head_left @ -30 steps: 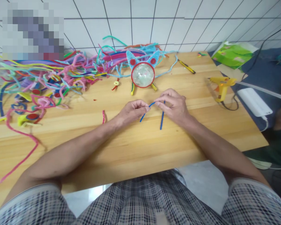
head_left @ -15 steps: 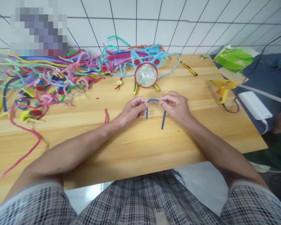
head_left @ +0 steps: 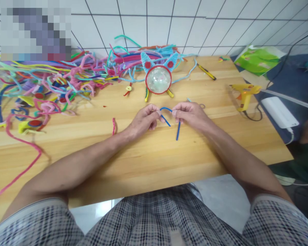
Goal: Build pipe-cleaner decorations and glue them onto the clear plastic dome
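Note:
A blue pipe cleaner [head_left: 178, 130] is bent into an arch between my two hands, above the wooden table. My left hand [head_left: 146, 118] pinches it at the left bend, and the short left end slants down to the right. The right bend is held between the fingertips of my right hand [head_left: 187, 114], with the other end hanging down below. Just beyond my hands stands a figure with a clear round body [head_left: 158, 80] rimmed in red, blue ears with red dots, and yellow and green legs.
Tangled colourful pipe cleaners [head_left: 77, 73] cover the back left. A short pink twist [head_left: 114, 126] lies left of my hands. Further right are a yellow cutter [head_left: 206, 72], a yellow glue gun [head_left: 245, 95] and a white power strip [head_left: 279, 112] at the table's edge.
The left end of the blue pipe cleaner has swung from hanging straight down to slanting right. My hands are slightly closer together. The whole view has shifted a little.

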Motion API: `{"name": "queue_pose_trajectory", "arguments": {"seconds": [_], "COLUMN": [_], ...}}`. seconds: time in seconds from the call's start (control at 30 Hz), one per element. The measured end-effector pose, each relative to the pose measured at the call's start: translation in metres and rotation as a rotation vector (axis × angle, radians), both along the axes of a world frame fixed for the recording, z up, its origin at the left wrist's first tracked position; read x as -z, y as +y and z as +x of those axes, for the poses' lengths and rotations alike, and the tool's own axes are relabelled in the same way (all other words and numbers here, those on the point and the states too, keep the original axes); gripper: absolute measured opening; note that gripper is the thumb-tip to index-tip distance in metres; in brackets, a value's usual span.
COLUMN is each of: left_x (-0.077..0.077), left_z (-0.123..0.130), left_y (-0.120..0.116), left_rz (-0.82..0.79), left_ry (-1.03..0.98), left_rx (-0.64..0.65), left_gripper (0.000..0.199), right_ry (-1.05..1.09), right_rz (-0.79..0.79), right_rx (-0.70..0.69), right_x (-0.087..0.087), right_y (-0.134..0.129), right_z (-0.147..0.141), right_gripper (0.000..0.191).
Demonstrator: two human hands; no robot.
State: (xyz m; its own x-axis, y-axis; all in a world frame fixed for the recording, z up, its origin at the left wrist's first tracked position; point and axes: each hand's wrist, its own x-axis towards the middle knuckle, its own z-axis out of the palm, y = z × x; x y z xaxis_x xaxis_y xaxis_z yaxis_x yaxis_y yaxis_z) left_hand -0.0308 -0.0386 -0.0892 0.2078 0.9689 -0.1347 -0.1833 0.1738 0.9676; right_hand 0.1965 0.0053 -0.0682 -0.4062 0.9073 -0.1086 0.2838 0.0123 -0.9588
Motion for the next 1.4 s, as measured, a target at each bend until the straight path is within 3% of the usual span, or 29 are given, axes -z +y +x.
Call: {"name": "queue_pose_trajectory", "arguments": {"seconds": [0.5, 0.7, 0.9, 1.0, 1.1, 1.17, 1.4], "left_x": [0.0, 0.006, -0.002, -0.01, -0.014, -0.016, -0.027], "left_z": [-0.001, 0.0, -0.002, -0.001, 0.001, 0.002, 0.003], "left_y": [-0.001, -0.003, -0.007, -0.01, -0.009, -0.007, -0.002], "left_rz": [0.085, 0.169, 0.437, 0.338, 0.152, 0.043, -0.235], "left_ry": [0.084, 0.114, 0.326, 0.277, 0.117, -0.001, -0.321], "left_rx": [0.091, -0.016, -0.173, -0.216, -0.253, -0.275, -0.301], "left_gripper": [0.042, 0.041, 0.016, 0.019, 0.02, 0.02, 0.012], "right_ry": [-0.057, -0.069, -0.11, -0.013, 0.108, 0.11, 0.079], "right_rz": [0.157, 0.196, 0.269, 0.318, 0.349, 0.347, 0.289], "right_rx": [-0.13, -0.092, -0.101, 0.036, 0.217, 0.259, 0.037], "right_x": [0.001, 0.001, 0.002, 0.005, 0.007, 0.009, 0.016], "right_y": [-0.002, -0.002, -0.006, -0.006, -0.001, 0.002, -0.007], "right_z": [-0.003, -0.003, -0.004, -0.005, -0.003, -0.001, -0.008], "right_gripper": [0.021, 0.021, 0.022, 0.025, 0.034, 0.036, 0.027]}}
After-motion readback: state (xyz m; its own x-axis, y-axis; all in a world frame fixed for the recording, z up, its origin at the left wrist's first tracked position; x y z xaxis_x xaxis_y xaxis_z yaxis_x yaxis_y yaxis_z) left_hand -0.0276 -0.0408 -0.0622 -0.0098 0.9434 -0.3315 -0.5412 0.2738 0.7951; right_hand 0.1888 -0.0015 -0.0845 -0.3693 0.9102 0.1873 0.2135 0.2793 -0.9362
